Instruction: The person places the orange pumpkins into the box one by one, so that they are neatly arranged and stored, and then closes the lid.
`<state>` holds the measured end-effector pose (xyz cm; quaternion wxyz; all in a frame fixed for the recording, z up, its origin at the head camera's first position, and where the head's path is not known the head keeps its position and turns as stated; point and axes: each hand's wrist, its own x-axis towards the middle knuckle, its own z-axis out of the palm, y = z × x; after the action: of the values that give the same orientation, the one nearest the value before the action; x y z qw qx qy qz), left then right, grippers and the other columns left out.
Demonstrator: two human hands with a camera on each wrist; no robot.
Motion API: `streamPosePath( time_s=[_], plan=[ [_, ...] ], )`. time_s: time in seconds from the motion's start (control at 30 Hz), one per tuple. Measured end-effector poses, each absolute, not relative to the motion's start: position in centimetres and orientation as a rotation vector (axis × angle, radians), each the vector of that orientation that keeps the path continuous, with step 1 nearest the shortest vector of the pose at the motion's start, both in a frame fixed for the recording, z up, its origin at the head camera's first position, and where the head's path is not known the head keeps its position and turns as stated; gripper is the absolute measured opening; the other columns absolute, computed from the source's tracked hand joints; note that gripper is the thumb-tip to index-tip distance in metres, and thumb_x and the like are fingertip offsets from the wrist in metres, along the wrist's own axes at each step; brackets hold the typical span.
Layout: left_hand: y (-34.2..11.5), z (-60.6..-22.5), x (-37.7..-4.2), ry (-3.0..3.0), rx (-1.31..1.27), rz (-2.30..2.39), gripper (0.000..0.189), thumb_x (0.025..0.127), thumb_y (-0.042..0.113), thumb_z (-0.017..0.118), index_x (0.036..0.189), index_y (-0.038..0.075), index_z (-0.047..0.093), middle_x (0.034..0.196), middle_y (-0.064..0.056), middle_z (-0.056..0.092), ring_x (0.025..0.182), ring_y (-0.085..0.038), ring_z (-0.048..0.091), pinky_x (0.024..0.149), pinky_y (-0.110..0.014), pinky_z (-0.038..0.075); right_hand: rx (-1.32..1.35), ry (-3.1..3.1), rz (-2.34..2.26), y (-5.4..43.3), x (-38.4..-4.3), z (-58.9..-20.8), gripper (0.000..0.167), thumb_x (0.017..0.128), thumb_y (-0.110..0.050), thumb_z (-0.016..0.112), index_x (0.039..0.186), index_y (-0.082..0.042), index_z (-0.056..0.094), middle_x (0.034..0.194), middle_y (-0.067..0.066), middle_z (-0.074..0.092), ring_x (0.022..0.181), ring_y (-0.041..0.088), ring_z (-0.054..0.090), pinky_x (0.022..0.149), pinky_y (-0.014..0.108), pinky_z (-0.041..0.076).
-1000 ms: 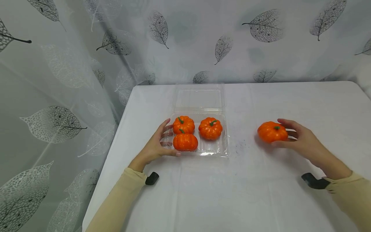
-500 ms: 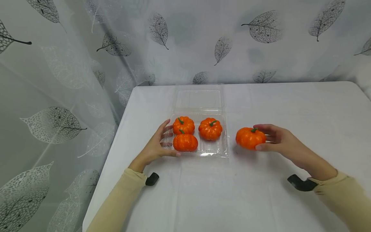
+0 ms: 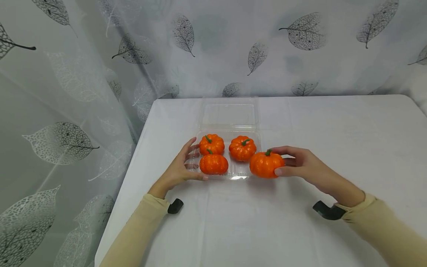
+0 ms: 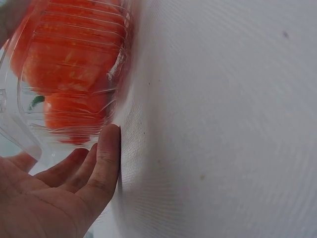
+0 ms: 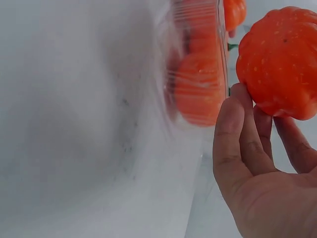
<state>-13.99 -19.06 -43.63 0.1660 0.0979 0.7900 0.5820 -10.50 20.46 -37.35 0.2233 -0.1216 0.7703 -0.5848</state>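
A clear plastic clamshell container point(image 3: 238, 174) lies on the table with its lid point(image 3: 228, 113) laid back. Inside it sit three small orange pumpkins: one at back left point(image 3: 211, 144), one at front left point(image 3: 214, 164), one at right point(image 3: 242, 148). My left hand point(image 3: 178, 168) holds the container's left side, thumb at the front corner and fingers along the wall, touching the plastic in the left wrist view. My right hand point(image 3: 298, 163) grips another small pumpkin point(image 3: 265, 165) between thumb and fingers, raised over the container's front right corner and hiding that corner.
A white cloth covers the table point(image 3: 350, 137). Behind it and to the left hangs a pale curtain point(image 3: 213, 48) with a leaf print. Black wrist mounts point(image 3: 329, 211) sit at both sleeve cuffs.
My right hand has carried its pumpkin leftward, from the table right of the container to above the container's front right edge. The left hand and the other pumpkins have stayed in place.
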Motion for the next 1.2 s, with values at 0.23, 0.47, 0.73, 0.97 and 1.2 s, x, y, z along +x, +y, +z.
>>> streamPosePath(
  time_s=[0.23,0.47,0.73,0.97,1.2],
  plan=[
    [-18.9,-43.8,-14.0,2.252,0.261,1.654,0.126,0.067,0.008,0.096,0.163,0.029,0.017,0.157,0.002,0.036,0.137,-0.026,0.043,0.102,-0.044,0.05,-0.346,2.168,-1.57,19.2,-10.9,-37.2,0.056,0.098,-0.024,0.066,0.146,-0.002,0.049,0.146,0.013,0.052,0.125,0.028,0.058,0.097,0.028,0.05],
    [-18.8,-43.6,-14.0,2.259,0.262,1.646,0.126,0.067,0.007,0.095,0.163,0.029,0.016,0.158,0.001,0.036,0.136,-0.026,0.043,0.102,-0.044,0.05,-0.388,2.302,-1.551,17.7,-11.0,-37.7,0.051,0.096,-0.026,0.072,0.14,-0.005,0.057,0.138,0.009,0.059,0.119,0.027,0.059,0.093,0.028,0.053],
    [-18.9,-43.7,-13.9,2.26,0.254,1.641,0.124,0.069,0.004,0.093,0.163,0.028,0.016,0.158,0.001,0.036,0.136,-0.026,0.043,0.102,-0.044,0.049,-0.353,2.565,-1.342,16.5,-10.3,-38.1,0.058,0.086,-0.048,0.079,0.133,-0.017,0.064,0.136,0.001,0.059,0.127,0.031,0.048,0.102,0.057,0.041],
    [-18.9,-43.6,-13.9,2.249,0.276,1.649,0.125,0.069,0.005,0.094,0.163,0.027,0.015,0.159,-0.001,0.035,0.138,-0.028,0.042,0.103,-0.045,0.049,-0.32,2.648,-1.229,15.8,-10.1,-38.8,0.067,0.083,-0.06,0.077,0.134,-0.018,0.065,0.146,0.011,0.049,0.142,0.034,0.035,0.107,0.066,0.036],
    [-18.9,-43.7,-13.9,2.256,0.267,1.644,0.125,0.069,0.006,0.094,0.163,0.028,0.015,0.159,0.0,0.035,0.137,-0.028,0.042,0.103,-0.045,0.049,-0.4,2.767,-1.108,15.3,-10.2,-39.2,0.069,0.083,-0.061,0.076,0.132,-0.013,0.068,0.145,0.016,0.051,0.139,0.039,0.037,0.105,0.067,0.038]
  ],
)
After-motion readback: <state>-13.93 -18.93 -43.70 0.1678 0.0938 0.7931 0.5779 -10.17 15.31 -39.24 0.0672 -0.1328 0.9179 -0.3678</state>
